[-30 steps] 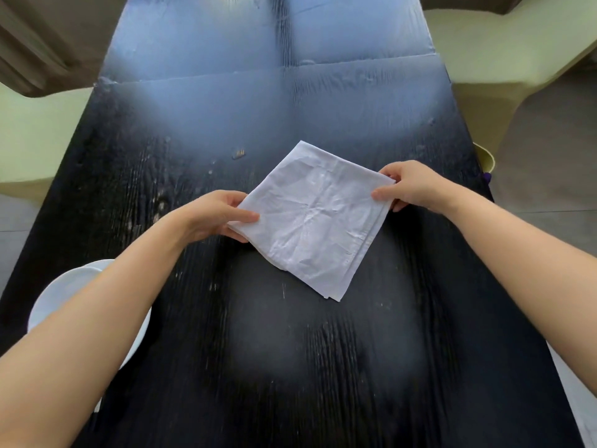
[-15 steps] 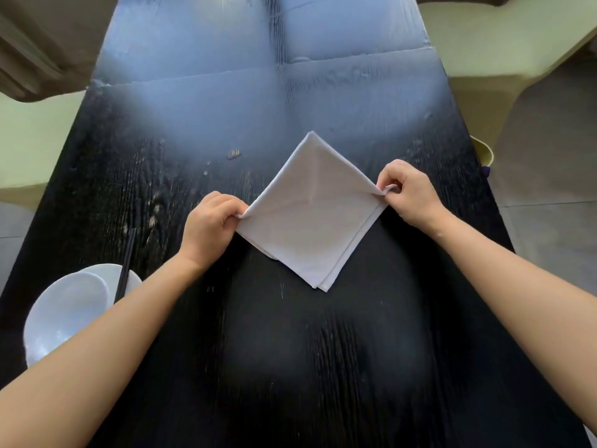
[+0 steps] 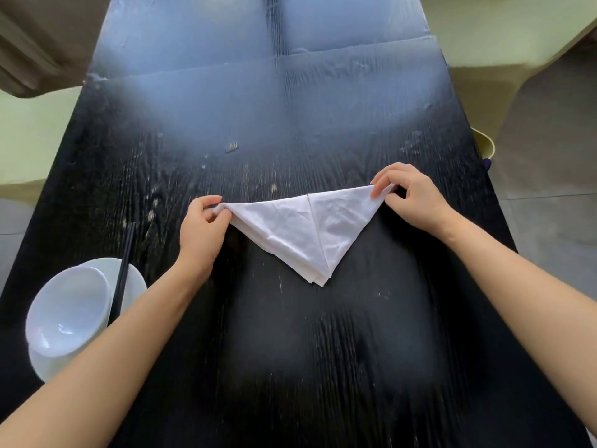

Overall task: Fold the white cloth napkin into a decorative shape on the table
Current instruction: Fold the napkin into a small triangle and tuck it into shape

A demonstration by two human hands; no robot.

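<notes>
Centrally, on the black tabletop (image 3: pixel 290 367): one white cloth napkin (image 3: pixel 303 231), folded to a triangle, long edge away from the person, point toward them, a crease running down its middle. Left hand (image 3: pixel 202 231) pinched the napkin's left corner; right hand (image 3: pixel 410 198) pinched the right corner. At the left edge: one white bowl (image 3: pixel 68 312) on a white plate (image 3: pixel 135 279), black chopsticks (image 3: pixel 124 266) resting across the plate.

- Napkin (image 3: pixel 300 227): plain white.
- Table (image 3: pixel 290 350): black, pale grain streaks, bluish glare far.
- Bowl (image 3: pixel 64 312), plate (image 3: pixel 135 279): white.
- Chopsticks (image 3: pixel 122 273): seemingly black.
</notes>
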